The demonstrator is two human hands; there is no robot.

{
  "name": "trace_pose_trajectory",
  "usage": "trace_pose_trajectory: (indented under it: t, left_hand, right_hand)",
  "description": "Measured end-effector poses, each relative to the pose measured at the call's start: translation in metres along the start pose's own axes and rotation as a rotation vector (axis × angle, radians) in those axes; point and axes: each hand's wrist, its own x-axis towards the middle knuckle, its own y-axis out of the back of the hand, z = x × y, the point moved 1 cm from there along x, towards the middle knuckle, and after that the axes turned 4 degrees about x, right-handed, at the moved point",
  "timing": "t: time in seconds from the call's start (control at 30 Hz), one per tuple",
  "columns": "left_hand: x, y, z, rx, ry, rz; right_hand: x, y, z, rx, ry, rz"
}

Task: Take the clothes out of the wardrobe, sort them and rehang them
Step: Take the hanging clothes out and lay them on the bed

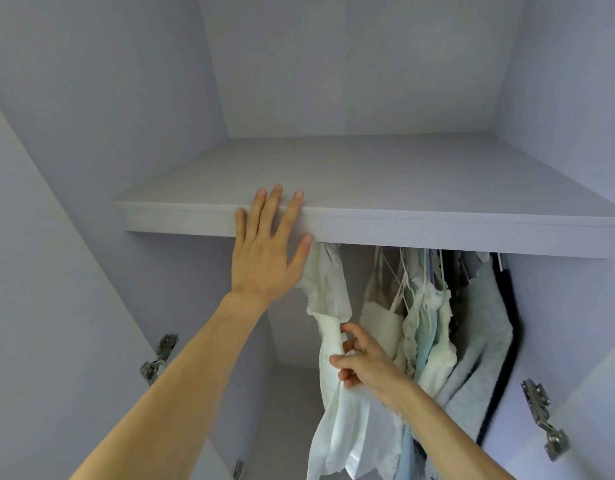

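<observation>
I look up into a pale lilac wardrobe. My left hand point(264, 247) lies flat with straight fingers against the front edge of the upper shelf point(437, 230). Below the shelf hangs a white garment point(328, 289), apart from the others, and my right hand point(363, 362) pinches its fabric lower down. To its right hang a cream strappy top point(382, 317), several frilly white and mint pieces point(430, 323), a light grey knit point(482, 334) and a dark garment point(507, 306). The rail and hangers are mostly hidden behind the shelf.
Both wardrobe doors stand open, with metal hinges at the left point(159, 358) and right point(541, 417). The top of the shelf is bare. The hanging space left of the white garment holds no clothes.
</observation>
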Motion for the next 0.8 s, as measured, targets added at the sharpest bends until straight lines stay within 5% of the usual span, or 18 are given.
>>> trace_pose_trajectory:
  t: [0.13, 0.27, 0.37, 0.67, 0.8]
  left_hand:
    - [-0.067, -0.001, -0.003, -0.221, 0.193, -0.127]
    - [-0.158, -0.008, -0.008, -0.618, 0.704, -0.595]
    - [-0.216, -0.006, -0.006, -0.731, 0.844, -0.790]
    - [-0.353, 0.078, -0.023, -0.818, 1.299, -0.593]
    - [-0.433, 0.143, -0.013, -0.842, 1.477, -0.432]
  right_hand:
    - [-0.021, -0.019, 0.040, -0.013, -0.068, -0.088]
    - [-0.042, -0.052, 0.081, -0.060, -0.155, -0.211]
    - [-0.059, -0.081, 0.104, -0.142, -0.193, -0.333]
    - [-0.108, -0.161, 0.152, -0.435, -0.236, -0.761]
    - [-0.116, -0.195, 0.167, -0.639, -0.050, -0.714]
